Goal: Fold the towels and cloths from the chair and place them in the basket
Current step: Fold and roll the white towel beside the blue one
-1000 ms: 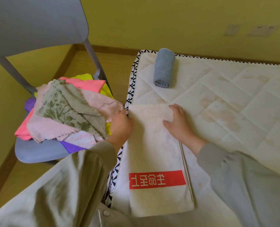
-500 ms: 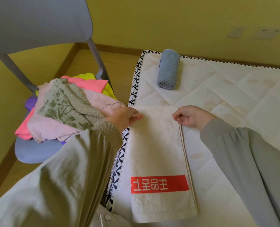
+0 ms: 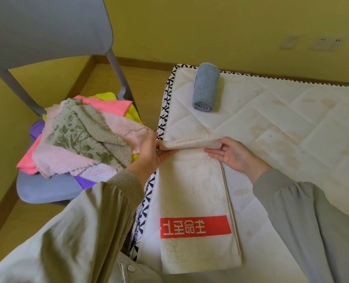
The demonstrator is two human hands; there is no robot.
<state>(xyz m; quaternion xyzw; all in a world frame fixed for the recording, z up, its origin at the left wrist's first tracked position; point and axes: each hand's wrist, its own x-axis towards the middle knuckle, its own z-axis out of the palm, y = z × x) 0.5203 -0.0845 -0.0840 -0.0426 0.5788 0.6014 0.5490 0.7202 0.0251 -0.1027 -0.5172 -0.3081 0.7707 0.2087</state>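
Lettering first: is there any to read?
— Only on the white towel [image 3: 192,180]. A red band [image 3: 196,226] crosses its near end with four white Chinese characters (they face away from this view, so I cannot read them surely).

Where does that towel lie?
— Lengthwise along the left edge of the mattress [image 3: 292,129], folded into a long strip, its far end lifted and turned back towards the person.

And the hands?
— The left hand [image 3: 149,154] pinches the left corner of that turned end, thumb on top and fingers beneath. The right hand [image 3: 232,154] holds the right corner the same way: thumb over the fold, the fingers nearly straight under it, palm up. Both sleeves reach in from the near edge.

Anything else about?
— A rolled blue towel [image 3: 206,86] lies at the far left corner of the mattress, well apart from the hands. A heap of cloths [image 3: 83,137], pink, green-flowered, yellow and purple, sits on the grey chair [image 3: 47,190] just left of the mattress.
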